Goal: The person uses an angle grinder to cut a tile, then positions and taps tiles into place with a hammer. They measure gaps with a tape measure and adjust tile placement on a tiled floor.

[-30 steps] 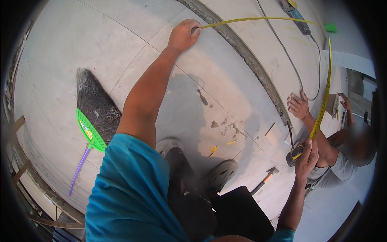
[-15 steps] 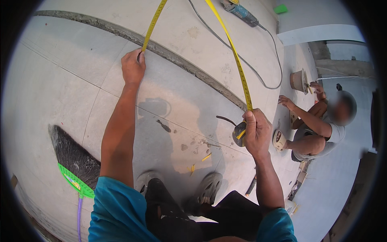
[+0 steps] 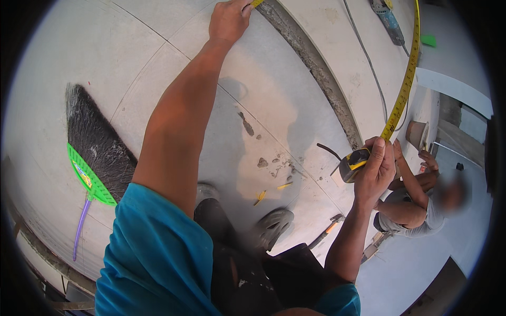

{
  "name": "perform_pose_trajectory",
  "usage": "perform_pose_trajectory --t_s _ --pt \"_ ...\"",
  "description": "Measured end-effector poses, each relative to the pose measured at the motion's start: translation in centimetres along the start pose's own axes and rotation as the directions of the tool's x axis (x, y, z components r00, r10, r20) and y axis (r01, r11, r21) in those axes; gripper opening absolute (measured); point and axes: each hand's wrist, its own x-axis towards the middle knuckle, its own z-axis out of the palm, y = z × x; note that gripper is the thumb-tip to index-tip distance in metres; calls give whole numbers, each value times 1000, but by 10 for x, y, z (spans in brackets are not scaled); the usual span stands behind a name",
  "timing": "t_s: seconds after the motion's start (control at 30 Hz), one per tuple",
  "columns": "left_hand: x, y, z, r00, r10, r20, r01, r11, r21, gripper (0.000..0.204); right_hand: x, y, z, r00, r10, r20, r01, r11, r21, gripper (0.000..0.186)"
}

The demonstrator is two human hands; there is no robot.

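At the top of the view my left hand (image 3: 230, 22) is closed on the end part of a yellow tape blade (image 3: 256, 3), beside a rough grey gap in the floor. On the right, my right hand (image 3: 376, 167) grips the black and yellow case of the tape measure (image 3: 352, 166). From that case the yellow blade (image 3: 407, 84) rises past the upper edge of the picture, so the stretch between my hands is partly out of view. A short dark strap (image 3: 329, 151) sticks out beside the case.
A black-bristled broom (image 3: 97, 139) lies at left. Beyond the rough gap (image 3: 316, 55) rests a blue angle grinder (image 3: 389, 26) with its cord. A co-worker (image 3: 421, 208) squats at right near a bucket (image 3: 416, 135). A hammer (image 3: 328, 230), yellow scraps (image 3: 260, 198) and crumbs lie near my feet.
My left hand has moved up and right, toward the picture's top edge. My right hand, with the tape measure, has shifted right. The whole view has turned.
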Motion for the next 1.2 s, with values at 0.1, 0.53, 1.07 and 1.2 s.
perform_pose_trajectory --t_s 0.1,0.53,1.07,1.2 --pt "-1 -1 4 992 19 -121 -27 997 -68 10 7 -3 6 999 -50 -1 50 998 -25 39" --pt "-2 -13 18 981 28 -192 -59 986 -155 16 37 -10 -1 997 -59 -53 55 995 -83 37" --pt "-5 -15 13 984 77 -159 -74 997 22 13 49 -12 -16 993 -15 -114 -8 979 -202 37" --pt "-2 -15 11 989 72 -132 -69 997 28 14 50 -7 -15 994 -26 -107 8 987 -162 38"
